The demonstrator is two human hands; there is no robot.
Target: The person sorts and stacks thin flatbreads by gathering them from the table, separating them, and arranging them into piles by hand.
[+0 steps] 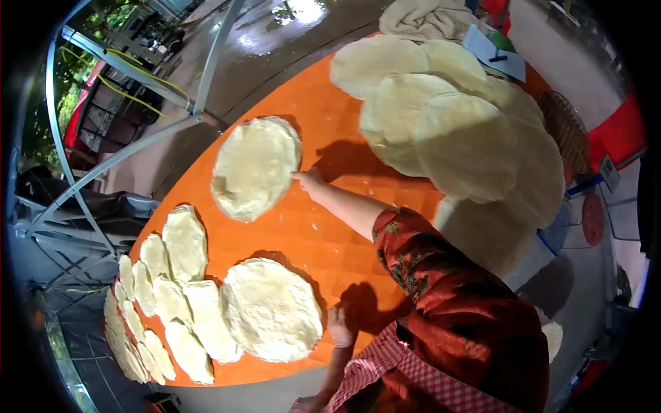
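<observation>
Our right hand touches the rim of a dough round on the orange table; our left hand, well apart, is beside a second round. Whether either grips, we cannot tell.

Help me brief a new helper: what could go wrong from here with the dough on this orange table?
The right hand is at the edge of a large dough round; a hard pull might stretch or tear it. The wide, thin sheets lie overlapping, so they could stick together. The smaller pieces are crowded towards the table edge, where a nudge might push one off.
</observation>
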